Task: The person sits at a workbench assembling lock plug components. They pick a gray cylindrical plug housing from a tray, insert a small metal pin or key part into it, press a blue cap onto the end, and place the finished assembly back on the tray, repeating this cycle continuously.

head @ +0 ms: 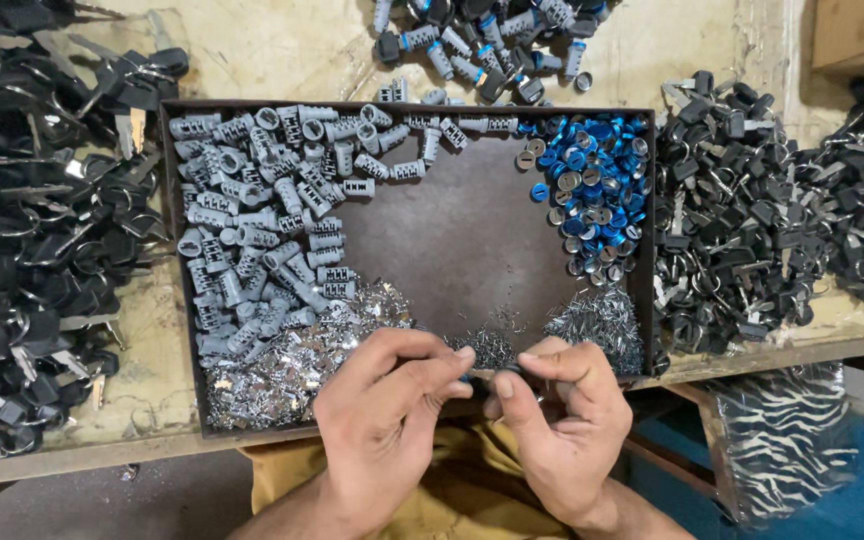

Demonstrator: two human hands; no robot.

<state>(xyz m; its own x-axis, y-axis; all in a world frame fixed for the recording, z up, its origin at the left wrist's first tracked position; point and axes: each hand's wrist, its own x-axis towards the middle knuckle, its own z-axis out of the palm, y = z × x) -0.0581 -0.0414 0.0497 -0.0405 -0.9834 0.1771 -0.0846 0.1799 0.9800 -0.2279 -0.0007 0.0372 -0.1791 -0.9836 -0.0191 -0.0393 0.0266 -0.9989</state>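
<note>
My left hand and right hand meet at the near edge of the tray. Both pinch shut on one small dark part, so tiny I cannot tell what it is. I hold it close so I can see it. The thin silver bits lie just past my fingers, easy to grab. The grey lock barrels fill the left side, and the blue caps sit on the right. Each kind has its own heap. Black keys are piled outside the tray.
</note>
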